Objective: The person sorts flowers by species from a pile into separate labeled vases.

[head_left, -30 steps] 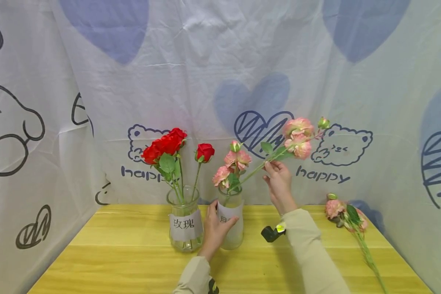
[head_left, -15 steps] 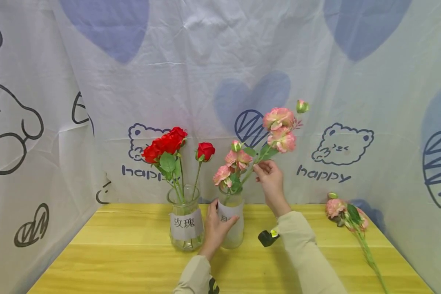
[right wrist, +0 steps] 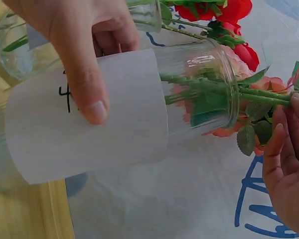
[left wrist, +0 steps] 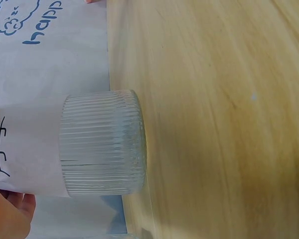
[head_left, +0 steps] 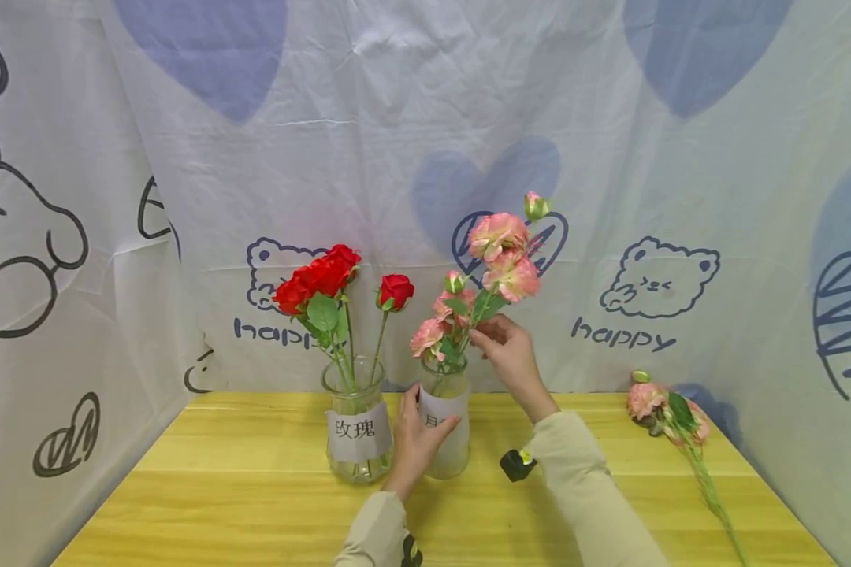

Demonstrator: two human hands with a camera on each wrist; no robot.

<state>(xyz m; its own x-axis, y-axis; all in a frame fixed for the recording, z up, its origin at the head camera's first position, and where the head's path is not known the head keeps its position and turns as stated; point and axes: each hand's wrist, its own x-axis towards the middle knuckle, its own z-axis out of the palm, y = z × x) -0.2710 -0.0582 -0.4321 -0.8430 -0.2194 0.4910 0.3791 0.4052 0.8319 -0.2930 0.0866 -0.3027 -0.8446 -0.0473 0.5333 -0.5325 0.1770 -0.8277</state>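
My left hand [head_left: 420, 445] grips a tall glass vase [head_left: 454, 461] with a white paper label [right wrist: 132, 119] around it, thumb across the label. The ribbed glass base [left wrist: 102, 144] fills the middle of the left wrist view. Just above the rim, my right hand [head_left: 514, 358] pinches the green stem [right wrist: 264, 93] of a pink flower spray [head_left: 510, 276], with blooms and a bud at its top. In the right wrist view, two stems run down through the vase's neck. Another pink flower spray [head_left: 428, 337] leans left in the same vase.
A second glass vase [head_left: 333, 468], labelled and holding several red roses [head_left: 326, 276], stands close to the left. Further pink flowers [head_left: 648, 402] lie on the right of the wooden table [head_left: 255, 512]. A printed cloth [head_left: 369, 181] hangs behind.
The right hand has moved left and the pink flower spray has swung from a rightward lean to nearly upright over the vase. The left hand keeps its grip on the vase.
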